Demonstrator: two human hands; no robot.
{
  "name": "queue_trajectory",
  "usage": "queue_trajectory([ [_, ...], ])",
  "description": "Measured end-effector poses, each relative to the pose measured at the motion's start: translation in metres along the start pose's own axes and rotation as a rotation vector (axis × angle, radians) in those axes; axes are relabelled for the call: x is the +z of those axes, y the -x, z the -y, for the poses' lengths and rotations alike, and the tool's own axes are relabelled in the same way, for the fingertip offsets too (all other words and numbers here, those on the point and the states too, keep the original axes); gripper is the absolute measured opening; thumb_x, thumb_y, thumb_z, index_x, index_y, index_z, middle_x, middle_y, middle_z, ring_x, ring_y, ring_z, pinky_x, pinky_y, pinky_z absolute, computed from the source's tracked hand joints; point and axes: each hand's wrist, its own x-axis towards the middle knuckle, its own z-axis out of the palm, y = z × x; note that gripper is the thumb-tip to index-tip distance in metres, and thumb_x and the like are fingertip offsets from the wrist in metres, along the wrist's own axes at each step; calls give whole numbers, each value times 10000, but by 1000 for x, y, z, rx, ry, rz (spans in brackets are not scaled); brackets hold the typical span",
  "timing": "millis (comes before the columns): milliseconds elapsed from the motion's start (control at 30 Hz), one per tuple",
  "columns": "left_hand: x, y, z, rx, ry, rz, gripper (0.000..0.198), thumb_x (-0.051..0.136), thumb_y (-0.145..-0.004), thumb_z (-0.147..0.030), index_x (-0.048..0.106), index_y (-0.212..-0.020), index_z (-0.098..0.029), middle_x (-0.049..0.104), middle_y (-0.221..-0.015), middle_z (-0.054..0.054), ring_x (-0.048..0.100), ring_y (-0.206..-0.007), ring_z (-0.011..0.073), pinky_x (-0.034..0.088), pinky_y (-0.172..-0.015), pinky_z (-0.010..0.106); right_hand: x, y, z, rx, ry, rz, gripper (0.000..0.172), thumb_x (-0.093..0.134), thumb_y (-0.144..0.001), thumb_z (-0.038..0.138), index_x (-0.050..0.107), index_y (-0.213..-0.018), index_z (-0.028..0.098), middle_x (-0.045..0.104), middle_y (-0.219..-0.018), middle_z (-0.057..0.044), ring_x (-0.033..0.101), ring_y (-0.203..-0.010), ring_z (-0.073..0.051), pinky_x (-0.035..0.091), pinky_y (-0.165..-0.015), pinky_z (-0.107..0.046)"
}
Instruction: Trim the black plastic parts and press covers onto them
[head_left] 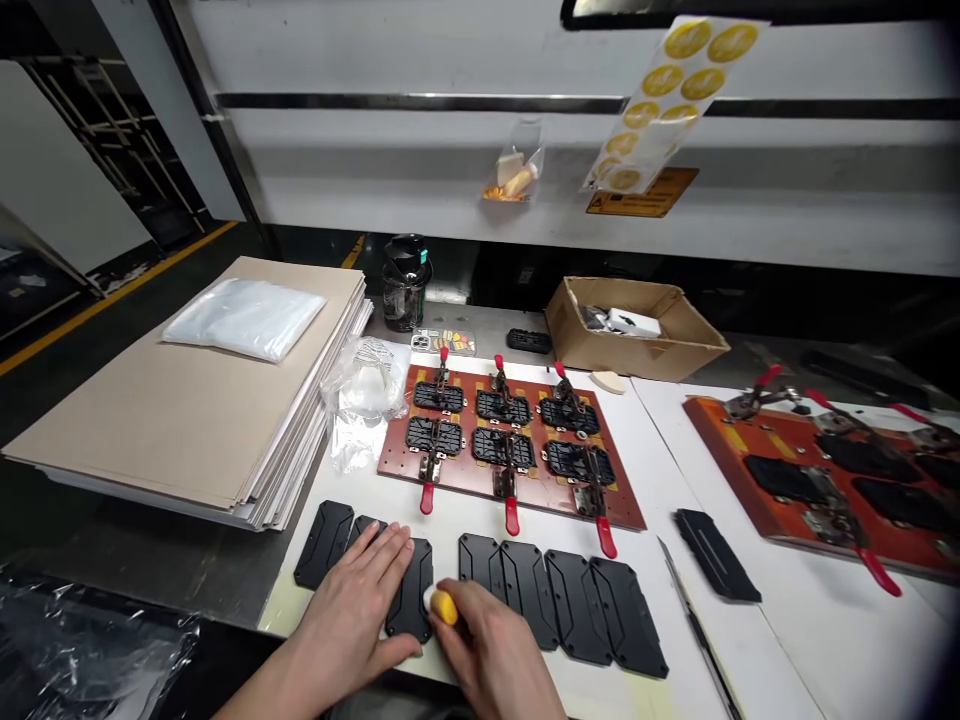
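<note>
Left hand (349,590) on black plate (411,590); right hand (491,650) holds yellow object (445,607).

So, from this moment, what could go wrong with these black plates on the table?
The small yellow tool in the right hand is very near the black plate under the left hand, so a slip might mark or shift it. The neighbouring plates lie almost edge to edge, so one knock could push several. The long thin blade beside them might cut a reaching hand.
</note>
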Motion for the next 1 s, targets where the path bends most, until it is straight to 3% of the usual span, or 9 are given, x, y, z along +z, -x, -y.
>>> queue_trajectory([
  [67,0,0,0,5,-11,11,926,710,-796,-550,321,-1525,-131,328,-1583,111,348,-1459,275,377,-1197,497,-2,-3,2,0,-2,17,164,474,-988,242,627,-1039,213,646,-950,-48,647,-827,-193,472,-714,-261],
  [233,-1,-1,0,6,-42,11,918,687,-813,-562,315,-1529,-125,329,-1582,104,349,-1459,268,390,-1190,488,-2,-16,5,5,17,-94,249,462,-976,183,592,-1188,204,626,-1026,-68,635,-877,-209,473,-779,-297],
  [400,2,1,2,19,-36,-7,904,697,-811,-521,306,-1535,-145,316,-1588,92,359,-1455,261,398,-1185,477,0,-4,8,-31,-19,83,273,513,-899,110,618,-1131,208,630,-1004,-54,637,-880,-205,481,-759,-273],
  [567,4,2,2,8,-22,-22,916,695,-807,-540,303,-1536,-147,331,-1581,95,357,-1455,270,398,-1185,484,2,-12,10,30,21,-62,264,470,-966,140,600,-1190,192,628,-1047,-73,634,-940,-216,480,-832,-297],
  [733,5,2,3,20,3,-38,876,720,-791,-460,334,-1519,-162,357,-1570,92,394,-1435,262,421,-1172,469,8,1,10,8,123,106,358,540,-916,102,589,-1252,218,637,-1079,-59,649,-931,-218,488,-798,-279],
  [867,8,3,4,26,21,-73,921,758,-747,-454,338,-1515,-166,383,-1556,103,420,-1418,275,431,-1164,480,8,-4,19,19,229,52,293,490,-973,130,579,-1245,193,635,-1081,-74,645,-930,-212,480,-780,-272],
  [1000,9,4,5,27,45,-92,912,770,-732,-426,357,-1504,-174,410,-1543,103,430,-1411,280,421,-1170,490,-4,2,21,-40,343,190,275,537,-863,39,643,-1071,186,653,-999,-64,651,-886,-225,451,-703,-264],
])
